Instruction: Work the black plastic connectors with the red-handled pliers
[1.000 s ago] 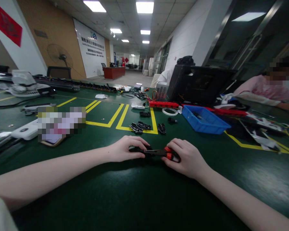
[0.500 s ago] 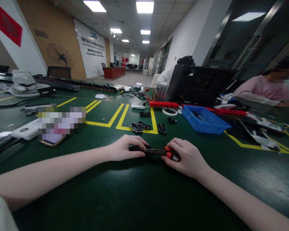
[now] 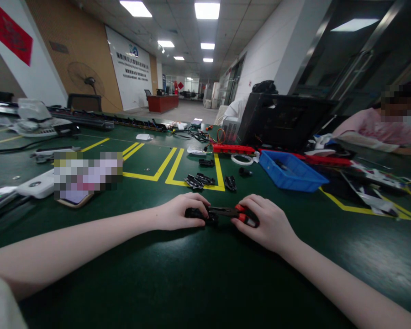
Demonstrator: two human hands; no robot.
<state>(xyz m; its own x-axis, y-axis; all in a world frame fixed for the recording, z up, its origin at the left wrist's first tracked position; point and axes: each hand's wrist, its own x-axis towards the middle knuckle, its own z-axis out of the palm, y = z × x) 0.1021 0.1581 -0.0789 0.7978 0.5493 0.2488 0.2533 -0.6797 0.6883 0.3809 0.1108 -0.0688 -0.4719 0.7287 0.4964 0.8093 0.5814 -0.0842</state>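
L hand pinched blk part toward table's near edge, R hand was wrapped round red-handled pliers, tips right at blk part, couldn't tell if biting it, loose blk bits lay toward far edge, blue tray to their R.

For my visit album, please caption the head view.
Right hand grips red-handled pliers, left hand holds a black part, at a green table.

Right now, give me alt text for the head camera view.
A left hand holds a black part while a right hand grips red-handled pliers pointed toward it, over a green table. Beyond lie loose black pieces and a blue tray.
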